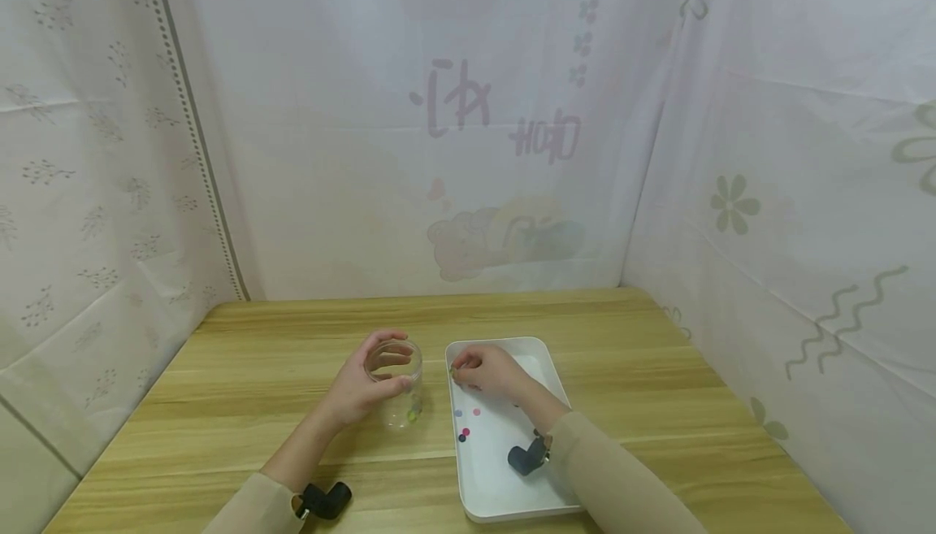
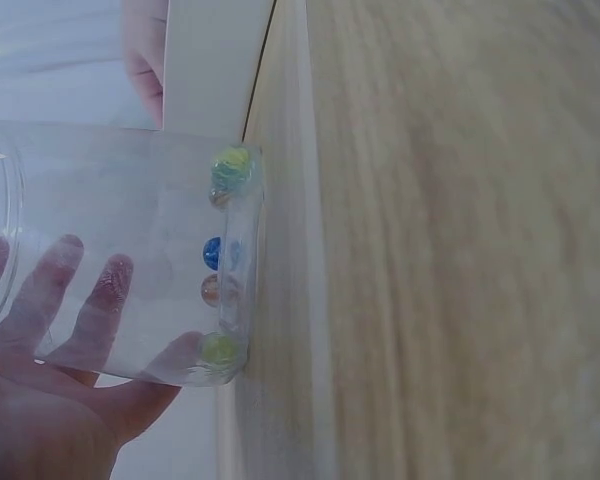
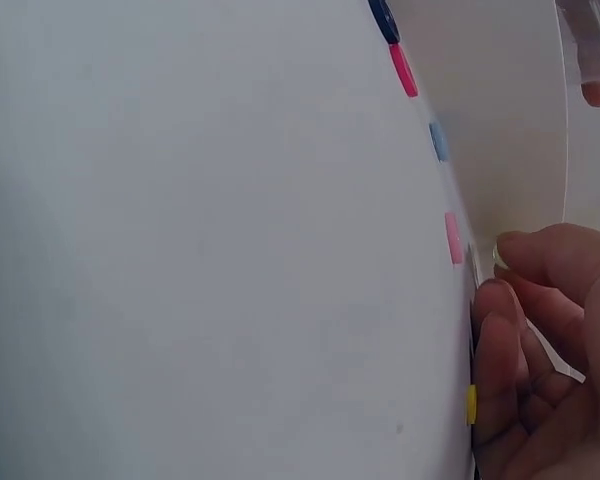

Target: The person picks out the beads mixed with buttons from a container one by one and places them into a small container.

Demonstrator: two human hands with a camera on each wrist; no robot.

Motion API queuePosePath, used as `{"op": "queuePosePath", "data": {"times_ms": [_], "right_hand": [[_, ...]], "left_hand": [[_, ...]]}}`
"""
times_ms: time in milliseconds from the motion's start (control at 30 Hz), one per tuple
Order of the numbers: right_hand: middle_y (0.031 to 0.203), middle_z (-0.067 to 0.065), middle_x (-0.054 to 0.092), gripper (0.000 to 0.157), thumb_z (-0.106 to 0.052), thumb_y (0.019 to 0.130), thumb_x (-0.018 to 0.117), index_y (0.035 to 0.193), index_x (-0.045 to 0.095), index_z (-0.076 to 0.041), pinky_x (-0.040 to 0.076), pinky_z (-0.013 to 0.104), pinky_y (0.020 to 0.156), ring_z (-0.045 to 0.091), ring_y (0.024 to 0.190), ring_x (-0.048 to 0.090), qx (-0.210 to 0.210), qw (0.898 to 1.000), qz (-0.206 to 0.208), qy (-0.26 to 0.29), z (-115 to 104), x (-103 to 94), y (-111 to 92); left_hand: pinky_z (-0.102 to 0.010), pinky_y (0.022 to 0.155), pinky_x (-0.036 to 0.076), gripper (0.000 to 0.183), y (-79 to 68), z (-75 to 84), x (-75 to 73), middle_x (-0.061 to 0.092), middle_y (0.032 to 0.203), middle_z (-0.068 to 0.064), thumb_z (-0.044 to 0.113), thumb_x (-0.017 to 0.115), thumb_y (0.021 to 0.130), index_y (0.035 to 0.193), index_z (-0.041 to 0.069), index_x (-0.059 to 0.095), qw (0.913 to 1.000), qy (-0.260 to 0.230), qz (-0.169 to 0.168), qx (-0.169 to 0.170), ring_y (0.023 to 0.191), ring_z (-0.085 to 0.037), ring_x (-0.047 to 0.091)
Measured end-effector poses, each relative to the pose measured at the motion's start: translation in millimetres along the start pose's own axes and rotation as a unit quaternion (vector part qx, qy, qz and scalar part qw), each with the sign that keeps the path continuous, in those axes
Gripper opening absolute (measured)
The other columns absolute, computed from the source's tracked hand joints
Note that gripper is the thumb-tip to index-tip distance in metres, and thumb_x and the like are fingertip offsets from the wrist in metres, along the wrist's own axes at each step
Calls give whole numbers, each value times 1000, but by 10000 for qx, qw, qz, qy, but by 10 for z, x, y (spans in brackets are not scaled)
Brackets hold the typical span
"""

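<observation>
My left hand (image 1: 354,388) holds a clear jar (image 1: 397,412) upright on the table, thumb and fingers curved around its upper part. Several glass marbles (image 2: 212,253), yellow-green, blue and brownish, lie at the jar's bottom. Over the left side of a white tray (image 1: 491,477), my right hand (image 1: 493,371) pinches a small pale marble (image 3: 500,258) between thumb and forefinger, mostly covered by the fingertips. Small flat discs like buttons lie in the tray near that hand: a pink disc (image 3: 454,238), a light blue disc (image 3: 438,142) and a yellow disc (image 3: 471,405).
A magenta disc (image 1: 465,431) and a dark blue disc (image 1: 462,438) lie by the tray's left wall. The wooden table (image 1: 292,339) is bordered by patterned white curtains (image 1: 329,152). A black wrist camera (image 1: 528,458) on the right wrist hangs over the tray.
</observation>
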State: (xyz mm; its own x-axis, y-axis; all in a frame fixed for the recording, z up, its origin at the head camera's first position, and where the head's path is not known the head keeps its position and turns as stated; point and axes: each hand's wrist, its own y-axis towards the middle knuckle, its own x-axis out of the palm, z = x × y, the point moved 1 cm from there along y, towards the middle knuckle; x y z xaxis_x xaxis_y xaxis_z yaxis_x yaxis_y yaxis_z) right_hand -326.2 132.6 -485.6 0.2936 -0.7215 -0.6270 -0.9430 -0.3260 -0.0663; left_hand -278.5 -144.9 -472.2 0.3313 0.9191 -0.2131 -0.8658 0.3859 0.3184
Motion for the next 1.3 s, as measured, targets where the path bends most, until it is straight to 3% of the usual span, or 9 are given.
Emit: {"op": "queuePosePath", "data": {"times_ms": [233,533,733,967,1300], "right_hand": [[90,2,70,15,-18,99,79,113,78,-12,55,26,69,14,76,66,-80,9998,-66,147,-32,-27,-12],[95,2,71,17,-21,102,76,117,78,-14,57,29,67,15,77,69,-138,9997,24,195,-65,-78,-2],[102,4,76,21,-20,103,75,122,76,-11,60,31,68,16,79,72,-197,9978,158,618,-100,-133,2],[106,7,78,23,-17,102,75,125,76,-11,59,30,68,16,80,72,-214,9948,298,945,-128,-168,5],[114,14,78,29,-20,104,74,129,74,-6,57,27,67,15,79,70,-458,9896,379,1310,-219,-243,-33]], "left_hand": [[-56,107,58,67,-2,-7,9,61,146,-32,13,80,97,154,5,46,10000,11,-27,-38,136,-54,61],[-54,109,57,65,-15,7,15,61,147,-30,14,80,97,153,10,47,10000,11,-42,-27,136,-51,62],[-53,109,57,65,-17,2,18,62,147,-27,14,80,97,153,13,47,9999,84,-8,-133,136,-46,63],[-59,108,58,65,-20,0,14,60,148,-29,14,80,97,153,12,47,9999,47,-29,-121,136,-48,62],[-57,109,56,65,-14,-5,8,61,146,-32,14,80,97,153,8,47,10000,29,-35,13,135,-50,62]]}}
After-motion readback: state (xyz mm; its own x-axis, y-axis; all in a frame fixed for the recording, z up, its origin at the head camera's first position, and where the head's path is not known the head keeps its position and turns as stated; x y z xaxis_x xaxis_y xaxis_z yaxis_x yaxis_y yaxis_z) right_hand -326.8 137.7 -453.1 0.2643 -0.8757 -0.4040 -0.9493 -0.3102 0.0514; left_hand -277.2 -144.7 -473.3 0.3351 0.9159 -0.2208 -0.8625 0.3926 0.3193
